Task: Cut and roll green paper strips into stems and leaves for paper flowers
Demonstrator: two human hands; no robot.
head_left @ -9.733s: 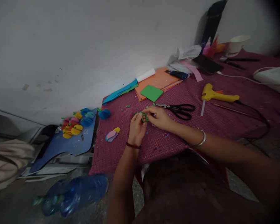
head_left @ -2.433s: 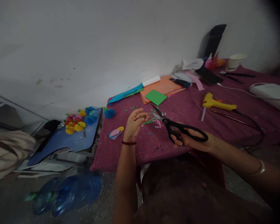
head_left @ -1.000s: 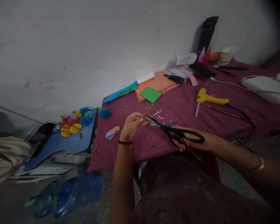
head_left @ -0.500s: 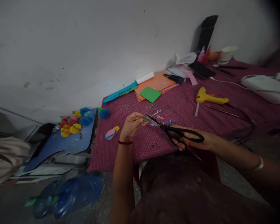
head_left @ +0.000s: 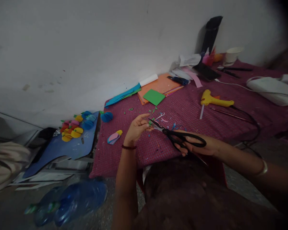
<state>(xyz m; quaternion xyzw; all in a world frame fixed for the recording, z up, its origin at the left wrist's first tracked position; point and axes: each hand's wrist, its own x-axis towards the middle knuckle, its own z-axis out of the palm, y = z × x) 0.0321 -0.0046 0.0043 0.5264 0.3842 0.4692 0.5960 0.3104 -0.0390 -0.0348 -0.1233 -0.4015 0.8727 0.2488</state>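
My right hand (head_left: 194, 143) is wrapped round the black handles of a pair of scissors (head_left: 169, 131), its blades pointing left toward my other hand. Between thumb and fingertips, my left hand (head_left: 138, 127) pinches a small piece of green paper (head_left: 150, 122), with the forefinger raised. The blade tips meet the green piece, and the fingers partly hide it. Below them lie paper scraps (head_left: 162, 115) on the checked red cloth (head_left: 139, 153). Left of my left hand rests a small stack of pink, blue and yellow paper cutouts (head_left: 114, 138).
Green paper (head_left: 154, 96) lies on orange sheets (head_left: 163, 83) near the wall. A yellow glue gun (head_left: 216, 100) with a black cord is at right, near a phone (head_left: 206, 71). Several paper ornaments (head_left: 72, 131) sit on a blue board (head_left: 69, 147) at left. Large blue bottles (head_left: 79, 198) lie on the floor.
The scissors have tipped slightly, their handles shifting left and their blades closing somewhat at the green paper. My left forefinger has lifted away from the thumb.
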